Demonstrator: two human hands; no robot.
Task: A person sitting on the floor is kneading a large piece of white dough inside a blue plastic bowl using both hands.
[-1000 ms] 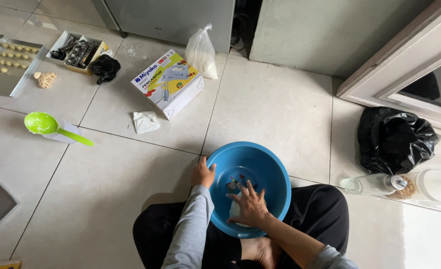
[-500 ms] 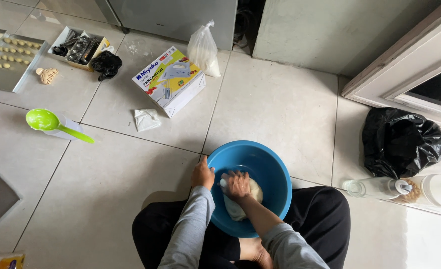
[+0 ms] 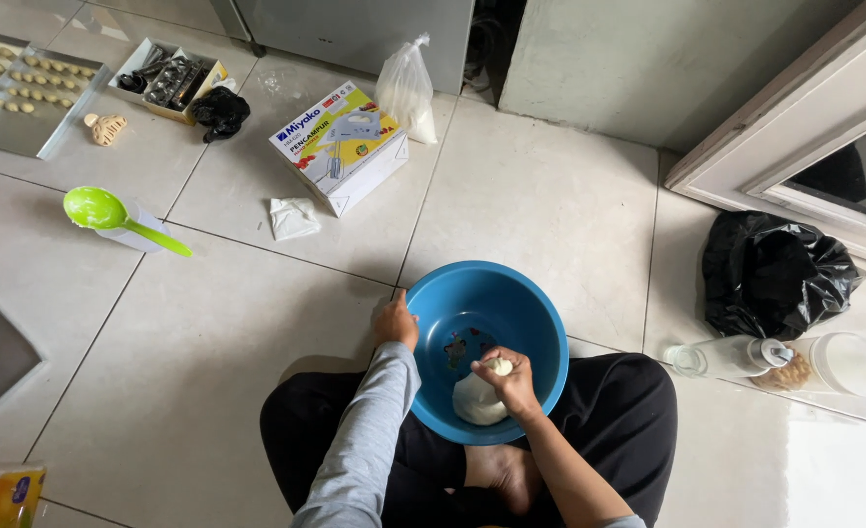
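the blue basin (image 3: 535,318) under my hands looks like smooth, glossy plastic, and the dough (image 3: 474,401) inside it is pale, soft and matt. around the basin the floor tiles (image 3: 540,196) are glazed with a dull sheen. beyond the basin, the box (image 3: 340,147) is printed glossy cardboard. right of the basin the black bag (image 3: 770,274) is crinkled shiny plastic film.

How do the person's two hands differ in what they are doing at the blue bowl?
The left hand rests on the rim of the blue bowl, holding nothing else; the right hand is inside it, fingers closed on a pale dough lump. The left shows a grey sleeve; the right forearm is bare. Both touch the bowl's contents or edge.
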